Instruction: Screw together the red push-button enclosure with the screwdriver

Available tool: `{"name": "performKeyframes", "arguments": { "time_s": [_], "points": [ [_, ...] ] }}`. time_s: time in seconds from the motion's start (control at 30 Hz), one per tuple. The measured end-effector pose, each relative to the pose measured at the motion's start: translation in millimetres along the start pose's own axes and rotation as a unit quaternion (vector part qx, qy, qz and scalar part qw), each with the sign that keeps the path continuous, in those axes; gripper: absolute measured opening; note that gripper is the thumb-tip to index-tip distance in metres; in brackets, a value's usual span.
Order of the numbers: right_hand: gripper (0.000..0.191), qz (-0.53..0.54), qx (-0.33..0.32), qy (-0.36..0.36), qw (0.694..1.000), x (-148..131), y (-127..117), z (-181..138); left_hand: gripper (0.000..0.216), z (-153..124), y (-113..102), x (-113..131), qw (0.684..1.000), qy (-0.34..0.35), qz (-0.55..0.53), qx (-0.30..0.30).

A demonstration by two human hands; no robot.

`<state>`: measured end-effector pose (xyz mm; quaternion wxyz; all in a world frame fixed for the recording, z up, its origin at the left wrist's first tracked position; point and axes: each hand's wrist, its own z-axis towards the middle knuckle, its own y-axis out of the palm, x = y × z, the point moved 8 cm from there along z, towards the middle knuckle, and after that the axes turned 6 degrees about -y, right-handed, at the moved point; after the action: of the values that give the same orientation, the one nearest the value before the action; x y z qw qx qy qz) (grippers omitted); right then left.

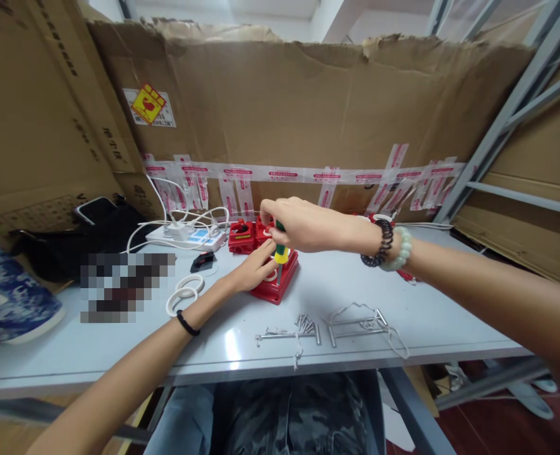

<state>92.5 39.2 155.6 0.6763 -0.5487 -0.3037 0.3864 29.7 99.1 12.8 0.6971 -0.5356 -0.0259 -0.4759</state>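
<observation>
1. Near edge of the pale grey metal table (pixel 119 354), centre: a small heap of silver metal screws (pixel 307 325) w/ bent silver wire brackets (pixel 360 322) just right of them and a thin metal rod piece (pixel 280 335) to the left.
2. Left of centre: two white plastic rings (pixel 184 293) lying flat, overlapping, near the left forearm w/ its black hair-tie band (pixel 187 324).
3. Mid table: flat red plastic housing (pixel 276 282). Left hand (pixel 256 268) rests on its left side, fingers pressed to it, steadying it.
4. Right hand (pixel 303 224) comes in from the right, above the housing, closed round the top of a green-and-yellow-handled screwdriver (pixel 280 249); tool stands upright, tip down into the red housing. Wrist has a dark bead bracelet and a pale green bead bracelet (pixel 401 249).
5. Just behind: two more small red plastic parts (pixel 242 236), side by side, touching.
6. Left of those: small black object (pixel 203 261), then a white power strip (pixel 189 237) w/ white cables plugged in.
7. Far left edge: black bag (pixel 104 234) and a blue-and-white patterned pouch (pixel 5 297).
8. Back: brown cardboard wall (pixel 308 107) w/ red-and-white tape strips; yellow-red sticker (pixel 148 104) upper left.
</observation>
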Motion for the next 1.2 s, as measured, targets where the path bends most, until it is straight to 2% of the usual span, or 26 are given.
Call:
{"name": "performKeyframes", "arguments": {
  "time_s": [0.07, 0.1, 0.23, 0.33, 0.43, 0.57, 0.63, 0.77, 0.87, 0.93, 0.97, 1.07, 1.2],
  "points": [
    [0.023, 0.033, -0.013, -0.033, 0.999, -4.7, 1.7, 1.0, 0.037, -0.2, 0.2, 1.5, 1.0, -0.002, -0.002, -0.004],
    [0.024, 0.041, -0.014, -0.042, 0.998, -5.9, 2.1, 1.1, 0.036, -0.4, 0.2, 1.4, 1.0, -0.005, -0.003, -0.005],
    [0.002, 0.029, 0.049, -0.016, 0.998, 0.5, -0.1, 2.6, 0.033, -0.6, 0.6, -1.3, 1.0, -0.015, -0.001, -0.003],
    [0.012, 0.046, 0.088, -0.013, 0.995, 3.1, 0.3, 3.5, 0.035, -0.4, 0.8, -1.2, 1.0, -0.006, 0.002, -0.003],
    [0.032, 0.069, 0.073, -0.032, 0.994, 1.5, 3.7, 2.6, 0.038, -0.4, 1.0, -0.9, 1.0, 0.001, 0.004, -0.004],
    [0.021, 0.018, 0.064, 0.013, 0.998, 8.0, 2.8, -1.4, 0.041, -0.7, 0.1, -1.7, 1.0, 0.004, 0.012, 0.003],
    [0.023, 0.006, 0.074, 0.031, 0.997, 9.9, -0.1, -2.6, 0.042, -0.8, -0.3, -1.4, 1.0, 0.007, 0.012, 0.004],
    [0.035, 0.057, 0.04, -0.005, 0.998, 1.7, 1.3, -0.9, 0.041, -1.0, 0.8, -2.1, 1.0, -0.004, 0.013, -0.004],
    [0.018, 0.068, 0.031, -0.005, 0.997, 0.8, 1.7, 0.5, 0.037, -1.0, 0.8, -4.2, 1.0, -0.018, 0.012, -0.002],
    [0.003, 0.069, 0.06, 0.016, 0.996, 5.1, -0.7, 0.8, 0.035, -0.7, 0.7, -4.4, 1.0, -0.017, 0.012, -0.001],
    [0.002, 0.073, 0.076, 0.018, 0.994, 6.4, -1.8, 0.8, 0.035, -0.6, 0.5, -3.8, 1.0, -0.014, 0.011, -0.001],
    [0.017, 0.092, 0.096, 0.004, 0.991, 6.6, -1.6, 0.2, 0.038, -0.4, 0.1, 0.1, 1.0, 0.001, 0.005, -0.003],
    [0.031, 0.096, 0.083, -0.004, 0.992, 5.9, 2.3, -1.6, 0.037, -0.9, -0.6, 1.0, 1.0, -0.002, 0.001, -0.001]
  ]
}}
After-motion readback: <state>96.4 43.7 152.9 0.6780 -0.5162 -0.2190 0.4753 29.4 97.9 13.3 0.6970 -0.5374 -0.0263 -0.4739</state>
